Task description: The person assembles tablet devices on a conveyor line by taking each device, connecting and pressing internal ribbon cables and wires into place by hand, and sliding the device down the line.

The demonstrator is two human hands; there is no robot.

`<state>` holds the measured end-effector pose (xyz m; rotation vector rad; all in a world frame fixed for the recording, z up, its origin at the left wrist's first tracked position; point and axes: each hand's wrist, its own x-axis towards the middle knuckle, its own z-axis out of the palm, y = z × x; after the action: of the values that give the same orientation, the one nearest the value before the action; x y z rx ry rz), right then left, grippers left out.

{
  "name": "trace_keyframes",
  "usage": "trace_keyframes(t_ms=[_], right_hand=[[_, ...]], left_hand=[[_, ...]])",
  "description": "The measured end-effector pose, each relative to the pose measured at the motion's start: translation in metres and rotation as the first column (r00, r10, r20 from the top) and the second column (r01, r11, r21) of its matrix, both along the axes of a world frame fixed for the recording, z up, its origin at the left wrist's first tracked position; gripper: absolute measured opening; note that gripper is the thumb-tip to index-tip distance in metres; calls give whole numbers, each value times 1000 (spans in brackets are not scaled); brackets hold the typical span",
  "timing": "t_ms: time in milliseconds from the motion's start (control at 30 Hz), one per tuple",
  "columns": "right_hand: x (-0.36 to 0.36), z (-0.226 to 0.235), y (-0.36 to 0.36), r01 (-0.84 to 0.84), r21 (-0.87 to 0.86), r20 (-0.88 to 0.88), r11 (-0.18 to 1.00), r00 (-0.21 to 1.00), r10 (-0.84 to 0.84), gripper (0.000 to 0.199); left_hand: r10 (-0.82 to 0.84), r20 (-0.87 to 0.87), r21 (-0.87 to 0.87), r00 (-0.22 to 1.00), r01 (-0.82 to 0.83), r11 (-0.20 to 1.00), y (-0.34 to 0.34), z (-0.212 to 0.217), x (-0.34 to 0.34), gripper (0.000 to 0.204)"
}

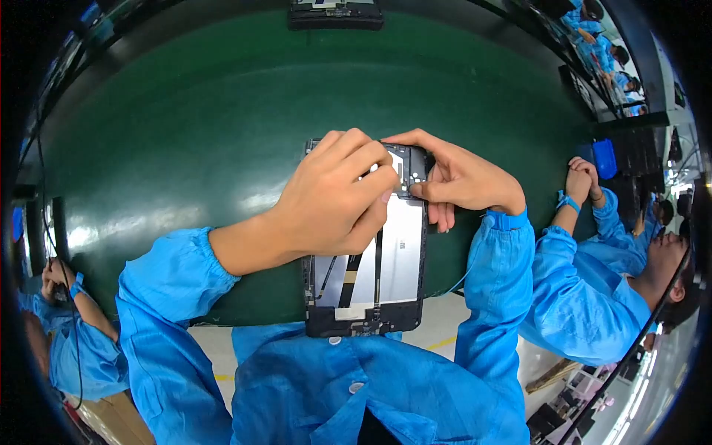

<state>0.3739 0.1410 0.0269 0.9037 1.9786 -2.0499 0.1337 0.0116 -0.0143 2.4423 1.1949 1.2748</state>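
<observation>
An opened tablet [400, 252] lies upright in front of me, its silver inside facing up, with black ribbon cables running down it and a dark frame at both ends. My left hand [337, 193] is over its upper left part, fingers curled and pinched together against the inside; whatever is between the fingertips is hidden. Around the upper right edge my right hand [463, 178] is closed, thumb pressed on the board area near the top, a finger along the top edge and the others beneath the side. The tablet's lower end overhangs the near table edge.
A green mat [185, 148] covers the table. Another opened device [336, 15] lies at the far edge. To the right are a blue tray [604, 158] and a co-worker's clasped hands [582, 178]; another co-worker's hands [55, 274] are at the left. A thin cord hangs near my right sleeve.
</observation>
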Motion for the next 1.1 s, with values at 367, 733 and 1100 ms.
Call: trace_keyframes(t_ms=[367, 733, 1100], right_hand=[[-14, 19, -16, 121, 362, 100, 924, 981, -168, 69], [-67, -4, -79, 148, 879, -332, 454, 872, 358, 25], [-71, -12, -95, -6, 840, -281, 543, 851, 444, 17]], left_hand=[[-105, 97, 222, 990, 81, 972, -37, -5, -61, 14], [-277, -201, 255, 940, 323, 911, -91, -14, -75, 28], [-352, -193, 167, 916, 384, 908, -88, -17, -77, 29]])
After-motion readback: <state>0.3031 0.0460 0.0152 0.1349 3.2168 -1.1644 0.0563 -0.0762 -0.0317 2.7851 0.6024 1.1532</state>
